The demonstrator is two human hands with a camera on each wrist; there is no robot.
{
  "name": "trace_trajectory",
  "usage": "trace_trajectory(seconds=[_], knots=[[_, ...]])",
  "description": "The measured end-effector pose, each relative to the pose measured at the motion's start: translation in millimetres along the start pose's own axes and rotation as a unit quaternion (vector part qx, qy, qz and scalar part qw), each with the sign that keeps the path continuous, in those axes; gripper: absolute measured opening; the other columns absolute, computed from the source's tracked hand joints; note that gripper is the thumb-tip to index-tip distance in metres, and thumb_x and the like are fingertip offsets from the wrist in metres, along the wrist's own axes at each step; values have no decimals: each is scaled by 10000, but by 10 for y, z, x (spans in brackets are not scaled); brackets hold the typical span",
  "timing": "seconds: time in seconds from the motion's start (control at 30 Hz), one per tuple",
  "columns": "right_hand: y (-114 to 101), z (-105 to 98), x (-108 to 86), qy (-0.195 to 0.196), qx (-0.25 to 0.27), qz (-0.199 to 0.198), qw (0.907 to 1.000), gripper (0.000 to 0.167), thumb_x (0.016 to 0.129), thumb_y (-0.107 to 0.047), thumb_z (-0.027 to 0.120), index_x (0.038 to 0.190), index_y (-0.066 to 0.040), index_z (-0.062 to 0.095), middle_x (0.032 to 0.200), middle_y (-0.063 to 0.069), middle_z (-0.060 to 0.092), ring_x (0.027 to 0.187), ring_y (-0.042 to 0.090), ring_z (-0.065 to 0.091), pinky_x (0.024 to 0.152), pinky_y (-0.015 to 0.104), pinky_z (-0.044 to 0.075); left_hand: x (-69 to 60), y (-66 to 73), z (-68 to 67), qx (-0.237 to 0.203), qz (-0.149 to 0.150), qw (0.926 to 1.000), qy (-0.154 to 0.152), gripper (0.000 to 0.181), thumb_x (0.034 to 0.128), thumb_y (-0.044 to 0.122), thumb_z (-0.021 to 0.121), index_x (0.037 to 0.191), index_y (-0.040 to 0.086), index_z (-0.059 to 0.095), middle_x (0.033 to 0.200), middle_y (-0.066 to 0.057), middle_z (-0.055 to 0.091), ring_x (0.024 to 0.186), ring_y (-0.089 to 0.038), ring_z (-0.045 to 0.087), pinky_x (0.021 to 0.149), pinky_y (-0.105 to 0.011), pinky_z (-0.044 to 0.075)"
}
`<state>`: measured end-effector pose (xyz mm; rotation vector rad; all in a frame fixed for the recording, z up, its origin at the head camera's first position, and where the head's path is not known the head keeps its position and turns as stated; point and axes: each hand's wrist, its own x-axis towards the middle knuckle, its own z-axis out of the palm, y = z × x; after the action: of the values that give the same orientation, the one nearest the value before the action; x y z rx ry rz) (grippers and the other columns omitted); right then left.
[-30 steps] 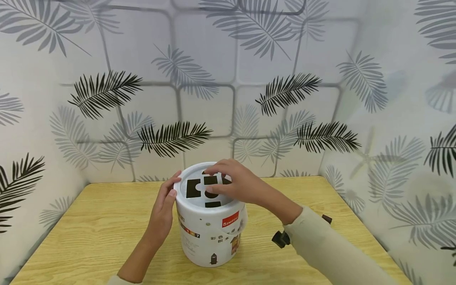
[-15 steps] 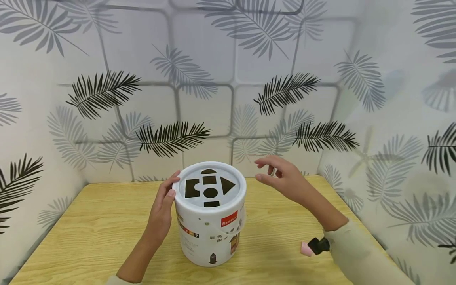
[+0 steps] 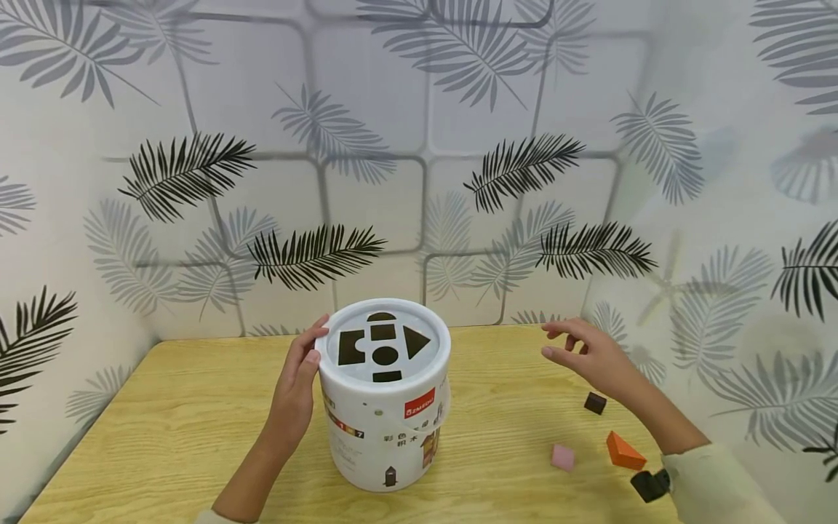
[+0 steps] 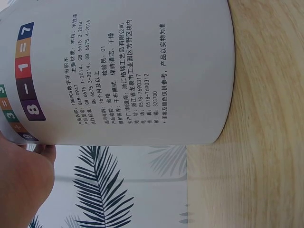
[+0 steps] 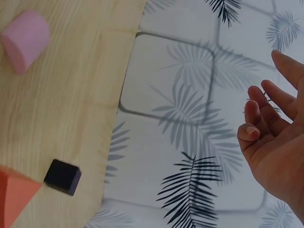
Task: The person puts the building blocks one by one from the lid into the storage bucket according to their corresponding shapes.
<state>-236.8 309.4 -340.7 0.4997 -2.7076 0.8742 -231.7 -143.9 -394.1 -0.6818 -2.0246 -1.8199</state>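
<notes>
A white printed bucket point(image 3: 366, 429) stands upright on the table, its lid point(image 3: 334, 378) cut with several shaped holes. My left hand point(image 3: 296, 389) rests against the left side near the rim, fingers and thumb touching it; the left wrist view shows part of this hand point(image 4: 21, 187) beside the printed wall. Off to the right, my right hand point(image 3: 596, 360) hovers above the table with loosely bent fingers and nothing in them. Nearest to it lies a dark block point(image 3: 595, 403). An orange triangular block point(image 3: 624, 451) and a pink rounded block point(image 3: 562, 457) lie closer to me.
The wood-grain table point(image 3: 196, 407) meets a leaf-patterned backdrop point(image 3: 393, 196) at the back and on both sides. A white handle point(image 3: 447, 411) hangs on the bucket's right side. A small black device point(image 3: 649, 485) sits at my right wrist.
My right hand has moved from over the lid away to the right, uncovering the holes. The blocks under my right arm have come into view. My left hand stays on the bucket.
</notes>
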Motion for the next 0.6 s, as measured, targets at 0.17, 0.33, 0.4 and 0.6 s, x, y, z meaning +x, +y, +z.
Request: trace_trajectory(seconds=[0.17, 0.33, 0.4, 0.6], knots=[[293, -33, -160, -107, -114, 319, 9994, 424, 980, -334, 663, 1324, -90, 620, 1210, 103, 621, 864, 146, 508, 620, 262, 461, 7, -1, 1, -3, 36, 10000, -14, 378, 1115, 208, 265, 1449, 84, 390, 1647, -34, 280, 1544, -287, 197, 1131, -80, 266], [555, -15, -296, -241, -143, 605, 9978, 455, 967, -318, 681, 1330, -51, 616, 1138, 103, 647, 832, 125, 503, 567, 248, 436, 7, -4, 2, 6, 85, 10000, -13, 378, 1115, 207, 266, 1450, 88, 392, 1646, -31, 283, 1542, -286, 201, 1135, -83, 264], [651, 6, -346, -295, -106, 734, 9968, 468, 965, -311, 685, 1331, -29, 611, 1145, 128, 646, 820, 121, 498, 562, 249, 431, 5, -6, 2, 12, 84, 10000, -1, 377, 1115, 206, 266, 1450, 90, 394, 1645, -29, 285, 1543, -281, 202, 1137, -85, 262], [899, 57, -451, -364, -79, 1022, 9941, 469, 970, -265, 679, 1331, 22, 592, 1220, 211, 636, 839, 156, 500, 590, 258, 435, 5, -5, 9, -2, 12, 10000, 38, 375, 1116, 218, 272, 1446, 94, 402, 1645, -21, 287, 1545, -272, 202, 1140, -90, 262]])
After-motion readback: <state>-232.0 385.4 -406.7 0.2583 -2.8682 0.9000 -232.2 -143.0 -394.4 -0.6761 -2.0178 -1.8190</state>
